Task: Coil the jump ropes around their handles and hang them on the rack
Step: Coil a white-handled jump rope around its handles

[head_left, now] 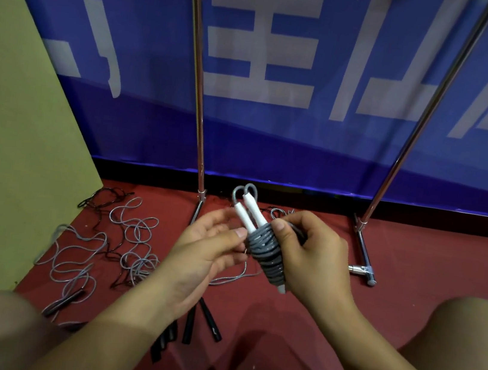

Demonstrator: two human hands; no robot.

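A grey jump rope (264,252) is wound in tight turns around its two white handles (248,213), which are held side by side. My right hand (314,257) grips the coiled bundle, thumb on the upper turns. My left hand (212,243) pinches the rope at the left side of the coil, with a loose tail hanging below. The metal rack (201,153) stands just behind, its two chrome uprights rising out of the top of the view.
Loose grey and black ropes (121,243) lie tangled on the red floor at left. Several black handles (195,322) lie under my left forearm. A green panel (10,120) leans at left. The rack's right foot (363,264) juts forward. My knees frame the bottom corners.
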